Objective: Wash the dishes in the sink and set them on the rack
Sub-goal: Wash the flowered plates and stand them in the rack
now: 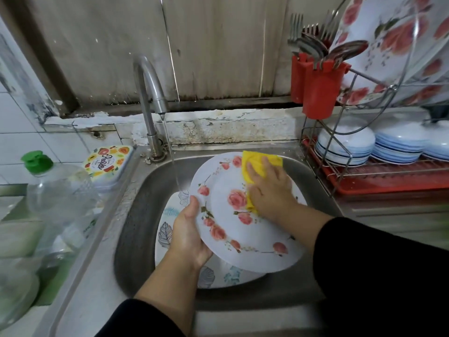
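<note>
Over the sink (136, 215), the left hand (188, 235) grasps the rose plate (243, 229) by its rim, thumb curled on top. The right hand (269, 190) presses flat, straight fingers on the yellow sponge (255, 166) against the plate, beside the running tap (150, 93).

The steel sink (136, 229) holds a leaf-patterned plate (165, 235) flat on its bottom. Left of the sink, the counter (80, 295) carries 1 clear bottle (60, 190) and 1 fruit-printed tub (109, 164); right of it stands a red-trayed rack (388, 181).
</note>
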Action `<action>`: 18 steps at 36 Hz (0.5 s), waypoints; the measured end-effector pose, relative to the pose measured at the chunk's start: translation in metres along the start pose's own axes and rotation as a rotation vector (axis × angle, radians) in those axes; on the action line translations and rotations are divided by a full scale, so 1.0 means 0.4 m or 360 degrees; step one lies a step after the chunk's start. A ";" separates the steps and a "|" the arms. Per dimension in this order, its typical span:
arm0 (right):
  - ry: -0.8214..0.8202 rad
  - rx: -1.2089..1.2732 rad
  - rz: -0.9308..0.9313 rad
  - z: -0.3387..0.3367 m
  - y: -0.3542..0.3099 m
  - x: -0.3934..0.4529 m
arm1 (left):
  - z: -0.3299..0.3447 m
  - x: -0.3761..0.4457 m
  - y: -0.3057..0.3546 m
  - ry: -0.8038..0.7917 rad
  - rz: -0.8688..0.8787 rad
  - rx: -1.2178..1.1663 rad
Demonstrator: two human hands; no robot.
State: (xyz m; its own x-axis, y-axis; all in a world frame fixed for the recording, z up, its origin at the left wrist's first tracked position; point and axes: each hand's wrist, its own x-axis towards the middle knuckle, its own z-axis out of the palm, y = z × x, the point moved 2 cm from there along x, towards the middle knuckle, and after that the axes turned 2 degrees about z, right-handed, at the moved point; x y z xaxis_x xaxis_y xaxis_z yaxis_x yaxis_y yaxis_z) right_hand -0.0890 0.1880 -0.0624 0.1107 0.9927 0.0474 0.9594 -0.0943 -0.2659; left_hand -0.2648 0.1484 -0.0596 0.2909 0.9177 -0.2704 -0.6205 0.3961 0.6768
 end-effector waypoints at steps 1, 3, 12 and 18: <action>-0.0019 0.0033 -0.0045 0.017 -0.031 -0.006 | 0.000 -0.001 0.000 0.0005 -0.0004 0.0002; -0.0112 0.0026 -0.0261 0.047 -0.086 -0.044 | 0.000 -0.001 0.001 0.0037 -0.0024 0.0001; -0.0329 -0.0232 -0.1452 0.006 0.115 -0.163 | 0.027 -0.017 0.022 0.0090 0.0052 -0.0085; -0.0041 -0.0383 -0.1498 -0.071 0.205 -0.145 | 0.083 -0.023 0.031 0.0178 0.0078 -0.0036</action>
State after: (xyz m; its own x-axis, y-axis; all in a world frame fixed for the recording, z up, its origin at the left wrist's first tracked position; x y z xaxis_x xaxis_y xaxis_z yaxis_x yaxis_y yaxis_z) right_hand -0.0095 0.1207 -0.0595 -0.7323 0.6707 0.1177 0.6800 0.7294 0.0743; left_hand -0.2510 0.1438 -0.0261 0.1777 0.9330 -0.3130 -0.6485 0.3503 0.6758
